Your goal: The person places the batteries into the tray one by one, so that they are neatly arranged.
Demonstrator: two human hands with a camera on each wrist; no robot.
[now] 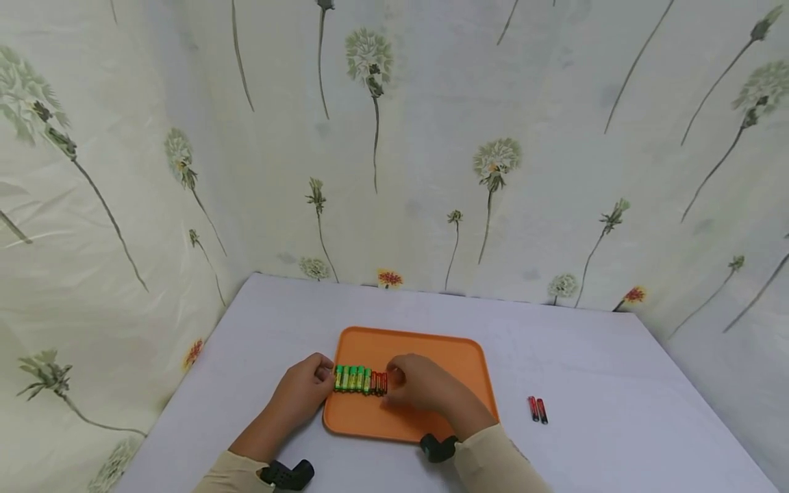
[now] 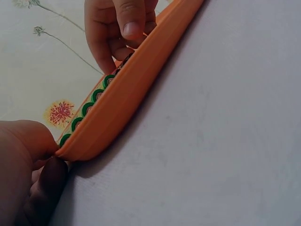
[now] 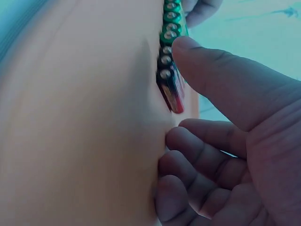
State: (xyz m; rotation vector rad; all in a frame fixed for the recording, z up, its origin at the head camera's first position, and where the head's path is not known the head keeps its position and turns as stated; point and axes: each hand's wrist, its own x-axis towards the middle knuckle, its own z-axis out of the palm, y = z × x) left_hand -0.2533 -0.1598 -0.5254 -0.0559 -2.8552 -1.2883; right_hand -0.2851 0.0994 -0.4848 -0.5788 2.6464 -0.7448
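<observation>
An orange tray (image 1: pixel 431 337) lies on the table, with a row of batteries side by side across its left half. Green batteries (image 1: pixel 353 378) form the left part of the row, and thinner red batteries (image 1: pixel 379 383) its right end. My left hand (image 1: pixel 303 387) pinches the tray's left rim beside the first green battery. Over the tray, my right hand (image 1: pixel 422 387) is at the red end of the row. Its thumb (image 3: pixel 207 66) overlaps the batteries in the right wrist view, while its loosely curled fingers are apart from them. Whether the thumb touches them I cannot tell.
Two more red-and-black batteries (image 1: pixel 537 410) lie together on the white table (image 1: pixel 585 370), right of the tray. A flower-patterned cloth (image 1: pixel 425 137) hangs behind the table and along its sides. Each wrist wears a black device (image 1: pixel 287 474).
</observation>
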